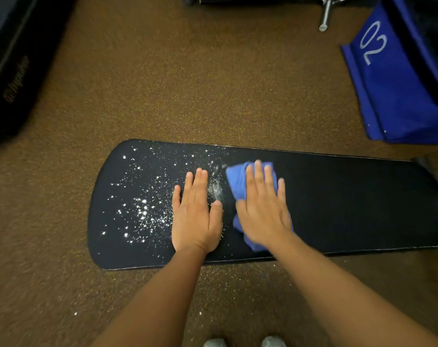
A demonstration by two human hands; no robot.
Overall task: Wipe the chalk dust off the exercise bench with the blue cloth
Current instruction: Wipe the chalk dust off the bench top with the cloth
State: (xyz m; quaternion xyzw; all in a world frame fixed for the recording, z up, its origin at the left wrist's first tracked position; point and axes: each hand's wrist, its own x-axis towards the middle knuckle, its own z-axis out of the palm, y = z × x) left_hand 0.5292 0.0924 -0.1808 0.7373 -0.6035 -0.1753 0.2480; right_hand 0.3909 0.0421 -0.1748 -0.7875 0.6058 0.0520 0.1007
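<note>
A long black exercise bench point(350, 196) lies across the view below me. White chalk dust point(142, 209) speckles its left half, with a denser smear between my hands. The right half looks dark and free of specks. My left hand point(196, 214) rests flat on the pad, fingers together, holding nothing. To its right, my right hand point(264, 209) presses flat on the bunched blue cloth point(236, 180), which sticks out beyond the fingers and below the palm.
Brown speckled floor point(187, 83) surrounds the bench, with a few chalk specks near my feet. A blue box marked "02" point(393, 78) stands at the far right. A black padded item point(15, 66) sits far left. A metal leg point(325, 13) shows at the top.
</note>
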